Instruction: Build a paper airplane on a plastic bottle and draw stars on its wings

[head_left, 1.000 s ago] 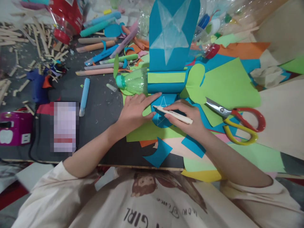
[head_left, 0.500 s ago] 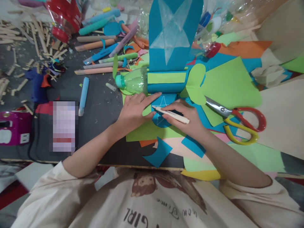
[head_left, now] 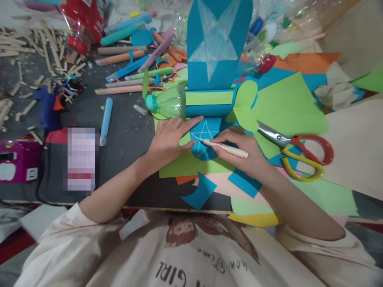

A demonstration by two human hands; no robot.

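Note:
My right hand is closed round a white pen, whose tip touches a small blue paper piece with a white star outline drawn on it. My left hand lies flat, fingers stretched out, pressing the left edge of that blue piece and the green paper beneath it. Just beyond the hands lies a clear plastic bottle wrapped in blue and green paper, with an upright blue panel bearing a pale star.
Red-and-yellow scissors lie on the green sheet to the right. Coloured paper scraps cover the right half of the table. Foam sticks, a blue glue gun, wooden sticks and a pink box lie to the left.
My right hand and the pen have shifted slightly right and down across the blue piece, and more of the white star outline shows. My left hand has stayed put.

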